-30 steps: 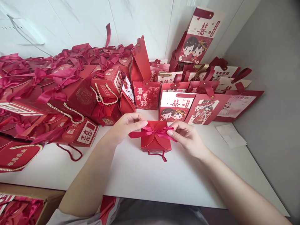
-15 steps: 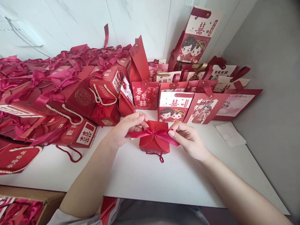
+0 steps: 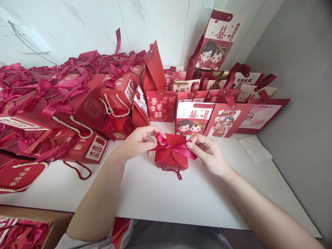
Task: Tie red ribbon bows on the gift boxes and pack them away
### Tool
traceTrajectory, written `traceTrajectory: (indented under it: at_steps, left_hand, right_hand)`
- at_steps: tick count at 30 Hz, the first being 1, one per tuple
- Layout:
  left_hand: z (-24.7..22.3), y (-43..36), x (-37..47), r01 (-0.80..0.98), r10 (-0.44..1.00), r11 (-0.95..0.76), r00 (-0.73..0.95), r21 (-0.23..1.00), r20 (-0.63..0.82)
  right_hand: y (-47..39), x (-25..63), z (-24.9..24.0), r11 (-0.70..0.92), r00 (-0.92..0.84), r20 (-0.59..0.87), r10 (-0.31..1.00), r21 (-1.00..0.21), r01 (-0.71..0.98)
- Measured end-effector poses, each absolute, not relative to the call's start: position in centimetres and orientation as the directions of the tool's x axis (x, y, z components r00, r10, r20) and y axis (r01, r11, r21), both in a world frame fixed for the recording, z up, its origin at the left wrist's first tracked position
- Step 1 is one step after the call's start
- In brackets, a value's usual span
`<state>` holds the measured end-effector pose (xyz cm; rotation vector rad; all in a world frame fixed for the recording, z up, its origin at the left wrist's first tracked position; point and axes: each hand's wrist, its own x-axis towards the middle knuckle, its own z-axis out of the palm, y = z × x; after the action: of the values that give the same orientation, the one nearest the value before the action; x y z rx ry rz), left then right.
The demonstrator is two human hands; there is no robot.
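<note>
A small red gift box [image 3: 171, 159] with petal-shaped top flaps stands on the white table in front of me. A dark red cord handle [image 3: 178, 174] hangs at its near side. Across its top runs a magenta ribbon [image 3: 181, 149], gathered at the middle of the flaps. My left hand [image 3: 142, 141] pinches the ribbon's left part, which is bent into a loop near the centre. On the other side, my right hand [image 3: 207, 152] grips the ribbon's right part between thumb and fingers. The box sits upright between both hands.
Stacked ribbon-tied red boxes [image 3: 85, 103] fill the table's left side. Several red and white gift bags [image 3: 194, 117] stand behind the box. A white paper [image 3: 255, 148] lies by the grey wall [image 3: 298, 86]. A cardboard carton [image 3: 55, 224] holds more boxes at lower left.
My left hand has turned and shifted slightly, folding the left ribbon part from a stretched-out tail into a loop near the middle. My right hand has barely moved and still holds its ribbon part.
</note>
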<state>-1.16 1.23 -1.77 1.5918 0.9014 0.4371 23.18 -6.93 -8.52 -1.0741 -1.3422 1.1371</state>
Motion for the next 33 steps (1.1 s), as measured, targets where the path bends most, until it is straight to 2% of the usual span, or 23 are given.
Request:
traceTrajectory:
  at_steps: [4, 12, 20, 25, 27, 31, 33]
  left_hand:
    - [-1.9, 1.4, -1.2, 0.361, 0.767, -0.084, 0.619, 0.929, -0.172]
    - [-2.2, 1.1, -0.7, 0.365, 0.827, -0.092, 0.546, 0.926, -0.133]
    - [-2.0, 1.5, -1.4, 0.274, 0.68, -0.133, 0.724, 0.952, -0.113]
    - [-2.4, 1.4, -1.0, 0.22, 0.704, -0.12, 0.707, 0.968, -0.074]
    - [-2.8, 1.3, -0.7, 0.223, 0.732, -0.167, 0.681, 0.96, -0.031]
    - [-3.2, 1.0, -0.3, 0.29, 0.758, -0.395, 0.639, 0.872, 0.131]
    - [-3.4, 0.9, 0.0, 0.287, 0.771, -0.443, 0.604, 0.849, 0.199]
  right_hand:
    - [-6.9, 23.1, -8.6, 0.143, -0.071, 0.142, 0.987, -0.99, 0.015]
    - [-6.9, 23.2, -8.6, 0.145, -0.074, 0.143, 0.987, -0.989, 0.019]
    - [-6.9, 23.2, -8.5, 0.16, -0.083, 0.158, 0.984, -0.987, 0.018]
    - [-6.9, 23.1, -8.5, 0.171, -0.088, 0.168, 0.982, -0.985, 0.025]
    - [-6.9, 23.1, -8.4, 0.175, -0.083, 0.172, 0.982, -0.984, 0.025]
    - [-6.9, 23.2, -8.5, 0.198, -0.056, 0.197, 0.979, -0.98, 0.026]
    - [-7.0, 23.2, -8.5, 0.225, -0.026, 0.224, 0.974, -0.974, 0.031]
